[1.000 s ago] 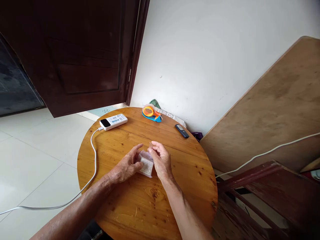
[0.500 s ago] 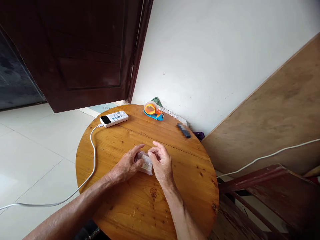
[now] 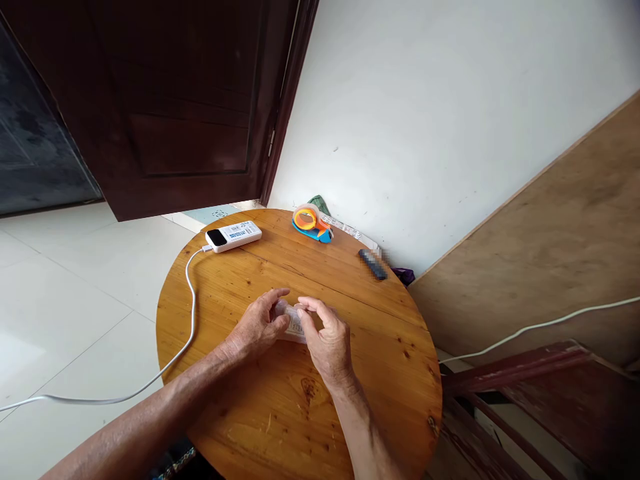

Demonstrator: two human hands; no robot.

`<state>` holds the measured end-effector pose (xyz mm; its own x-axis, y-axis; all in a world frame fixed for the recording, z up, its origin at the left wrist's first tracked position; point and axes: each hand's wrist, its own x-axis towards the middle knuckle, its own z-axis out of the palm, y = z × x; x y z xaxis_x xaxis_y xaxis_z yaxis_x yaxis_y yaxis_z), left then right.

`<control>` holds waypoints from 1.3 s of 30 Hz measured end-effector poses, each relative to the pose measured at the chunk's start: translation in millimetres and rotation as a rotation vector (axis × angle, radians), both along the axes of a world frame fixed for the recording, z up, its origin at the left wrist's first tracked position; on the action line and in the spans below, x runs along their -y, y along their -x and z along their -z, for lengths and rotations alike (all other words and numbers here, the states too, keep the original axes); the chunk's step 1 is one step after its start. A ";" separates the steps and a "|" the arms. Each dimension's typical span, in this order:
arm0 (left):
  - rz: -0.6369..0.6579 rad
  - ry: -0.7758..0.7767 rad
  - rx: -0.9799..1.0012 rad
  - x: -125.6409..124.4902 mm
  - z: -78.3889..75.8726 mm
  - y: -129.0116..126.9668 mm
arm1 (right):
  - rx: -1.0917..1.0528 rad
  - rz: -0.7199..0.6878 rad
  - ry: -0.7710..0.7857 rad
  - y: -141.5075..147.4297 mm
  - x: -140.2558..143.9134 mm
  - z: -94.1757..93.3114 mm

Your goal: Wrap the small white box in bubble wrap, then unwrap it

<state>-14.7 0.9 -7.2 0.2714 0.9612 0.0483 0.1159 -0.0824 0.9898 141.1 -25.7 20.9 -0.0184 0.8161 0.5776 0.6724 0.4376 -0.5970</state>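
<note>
A round wooden table (image 3: 240,413) supports 1 white device (image 3: 239,235); its blue label print is too small to read. The plastic-wrapped package (image 3: 294,328) sits between 2 hands. Left hand (image 3: 257,325): package held between thumb and fingers. Right hand (image 3: 330,340): thumb and index fingertips narrow at the package's far edge; grip cannot be determined.

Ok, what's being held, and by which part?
The left hand holds the plastic-wrapped packet by its left side. The right hand is at its far right corner; whether it grips there can't be told.
</note>
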 end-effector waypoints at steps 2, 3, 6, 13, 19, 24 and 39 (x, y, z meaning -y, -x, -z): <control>-0.003 0.006 0.017 -1.1 -0.4 0.3 | -0.032 -0.007 -0.001 0.8 -0.3 0.2; -0.002 0.009 0.017 -1.5 -0.9 0.4 | -0.056 -0.006 0.003 1.2 -0.7 0.5; 0.001 0.019 0.001 -2.1 -3.2 0.7 | -0.130 0.003 0.021 1.8 -1.9 1.4; 0.030 0.058 0.046 -3.5 -7.3 1.4 | -0.285 -0.035 0.170 0.1 -1.3 -5.5; 0.057 0.015 -0.051 -3.9 -10.4 4.4 | -0.523 -0.088 0.279 -4.2 -9.5 -5.3; 0.081 0.036 -0.038 -4.1 -10.5 5.2 | -0.545 -0.085 0.258 -5.3 -15.5 -1.4; 0.133 0.110 0.044 -9.5 -10.3 6.2 | -0.366 -0.180 0.269 -6.7 -7.7 -13.8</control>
<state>-21.0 10.4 3.1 0.3969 0.9169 -0.0407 0.0672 0.0152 0.9976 147.8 -17.9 34.6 -0.0079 0.9397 0.3419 0.3252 0.3257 -0.8878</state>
